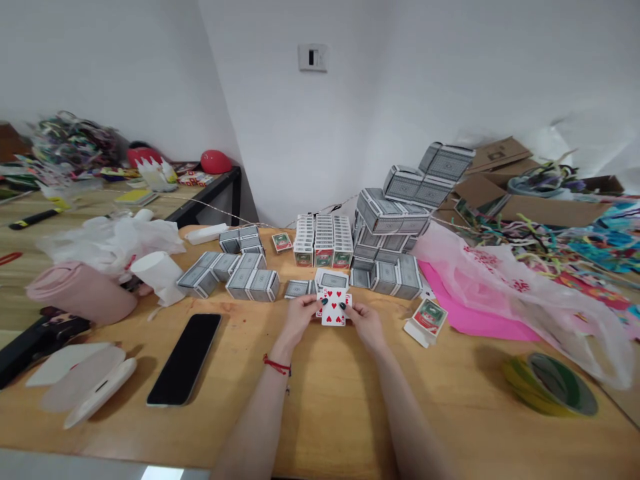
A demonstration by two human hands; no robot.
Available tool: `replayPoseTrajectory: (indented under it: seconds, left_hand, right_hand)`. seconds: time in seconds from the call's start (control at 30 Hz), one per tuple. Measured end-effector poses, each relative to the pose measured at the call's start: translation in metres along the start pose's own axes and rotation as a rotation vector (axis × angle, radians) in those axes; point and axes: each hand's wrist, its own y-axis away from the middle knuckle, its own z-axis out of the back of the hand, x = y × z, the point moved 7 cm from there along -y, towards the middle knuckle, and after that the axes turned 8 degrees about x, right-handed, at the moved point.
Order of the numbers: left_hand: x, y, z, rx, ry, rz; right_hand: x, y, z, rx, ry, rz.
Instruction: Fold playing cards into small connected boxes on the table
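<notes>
Both hands hold face-up playing cards (333,315) above the middle of the table, a heart card in front. My left hand (301,316) pinches their left edge, its thumb on the front card; a red string bracelet circles that wrist. On the right edge my right hand (367,323) grips the same cards, thumb on top. Just beyond lie face-down grey-backed cards (333,280) and a smaller grey pile (299,288). Right of my right hand rests an open card box (428,317) with its flap out. How many cards I hold is hidden.
Stacked card boxes (323,243) stand behind, beside a tall leaning pile of grey packs (395,212). More grey packs (253,283) sit left. A phone (185,360), a pink roll (80,291), a tape roll (550,385) and a plastic bag (525,280) lie around.
</notes>
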Motion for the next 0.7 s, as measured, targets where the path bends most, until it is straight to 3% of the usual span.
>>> replayPoseTrajectory:
  seconds: [0.7]
  left_hand:
    - [0.0012,0.0025,-0.0014,0.009,0.032,0.012]
  right_hand:
    - [0.0009,0.0026,-0.0017,0.023,-0.051,-0.018]
